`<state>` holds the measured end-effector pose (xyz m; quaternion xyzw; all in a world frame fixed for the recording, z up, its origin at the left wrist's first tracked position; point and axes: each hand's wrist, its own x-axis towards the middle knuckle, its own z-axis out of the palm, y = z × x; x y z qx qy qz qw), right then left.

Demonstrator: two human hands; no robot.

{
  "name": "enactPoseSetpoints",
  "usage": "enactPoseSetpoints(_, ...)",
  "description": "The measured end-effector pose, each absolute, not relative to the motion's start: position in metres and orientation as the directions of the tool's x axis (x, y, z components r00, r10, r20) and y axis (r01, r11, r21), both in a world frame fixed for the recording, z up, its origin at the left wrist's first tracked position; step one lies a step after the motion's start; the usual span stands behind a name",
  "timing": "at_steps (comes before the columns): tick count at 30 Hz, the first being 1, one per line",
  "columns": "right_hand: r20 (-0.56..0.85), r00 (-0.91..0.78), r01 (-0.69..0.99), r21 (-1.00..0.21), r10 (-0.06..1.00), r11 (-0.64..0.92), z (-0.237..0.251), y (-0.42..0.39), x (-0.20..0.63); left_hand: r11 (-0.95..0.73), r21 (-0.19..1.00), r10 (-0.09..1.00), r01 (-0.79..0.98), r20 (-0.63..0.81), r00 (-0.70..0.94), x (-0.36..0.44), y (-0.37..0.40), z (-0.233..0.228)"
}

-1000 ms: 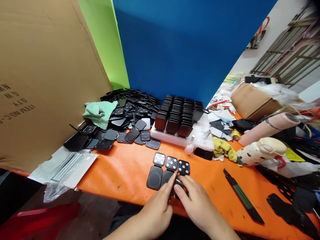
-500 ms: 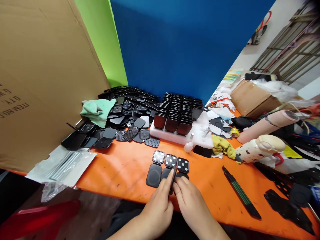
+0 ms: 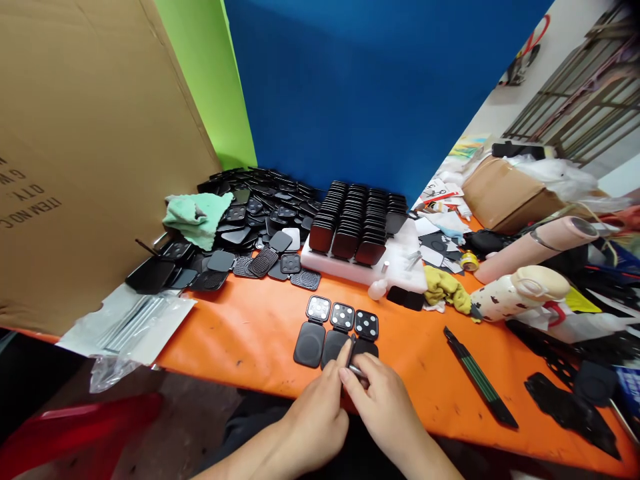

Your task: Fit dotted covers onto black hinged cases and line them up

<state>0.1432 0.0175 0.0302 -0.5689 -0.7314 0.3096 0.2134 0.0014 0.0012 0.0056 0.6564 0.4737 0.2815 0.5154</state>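
My left hand (image 3: 320, 408) is closed on a thin black plate (image 3: 352, 343), held edge-on; most of it is hidden by the fingers. In my right hand (image 3: 384, 399), thumb and fingers pinch a small metal rod (image 3: 356, 370) with a ribbed end, against the plate's side. Just beyond the hands, three black hinged square cases lie unfolded side by side. The left one's upper panel (image 3: 318, 309) shows pale round discs, as do the middle panel (image 3: 343, 317) and the right panel (image 3: 367, 325). Their lower panels, such as the left one (image 3: 309, 345), are plain black, and my hands partly cover two of them.
A white foam block (image 3: 345, 268) carries rows of upright black plates (image 3: 347, 220). Left of it spreads a pile of black pieces (image 3: 265, 207) with a green cloth (image 3: 196, 217). A utility knife (image 3: 480, 377), yellow cloth (image 3: 447, 290) and bottles (image 3: 520, 293) are to the right.
My right hand has turned slightly away from the plate, and the metal rod now shows between its fingers. My left hand still holds the plate. The cases lie as before.
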Motion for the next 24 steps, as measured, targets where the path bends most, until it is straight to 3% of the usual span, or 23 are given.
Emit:
enactPoseSetpoints(5,-0.082,-0.224,0.464,-0.885,0.971,0.032,0.022,0.019,0.144,0.013,0.965,0.896,0.261,-0.127,0.425,0.0,0.005,0.01)
enactPoseSetpoints(7,-0.196,-0.215,0.268,-0.954,0.957,-0.135,0.015,0.02,0.144,0.098,0.972,0.871,0.215,-0.189,0.454,-0.001,0.006,0.012)
enactPoseSetpoints(10,-0.4,-0.172,0.002,-0.914,0.9,-0.406,0.005,0.023,0.146,0.151,0.959,0.82,0.239,-0.257,0.512,-0.002,0.007,0.014)
enactPoseSetpoints(12,-0.404,-0.118,0.033,-0.914,0.907,-0.404,0.001,0.024,0.148,0.05,0.921,0.826,0.386,-0.255,0.503,-0.005,0.006,0.015)
enactPoseSetpoints(15,-0.259,-0.103,0.275,-0.935,0.96,-0.222,0.003,0.023,0.153,-0.125,0.768,0.837,0.628,-0.258,0.483,-0.01,0.002,0.018)
enactPoseSetpoints(18,-0.211,-0.149,0.392,-0.91,0.966,-0.138,0.009,0.018,0.157,-0.211,0.66,0.813,0.721,-0.291,0.504,-0.013,-0.002,0.021)
enactPoseSetpoints(24,-0.305,-0.195,0.245,-0.935,0.932,-0.255,0.005,0.012,0.154,-0.258,0.609,0.789,0.75,-0.315,0.528,-0.012,-0.01,0.019)
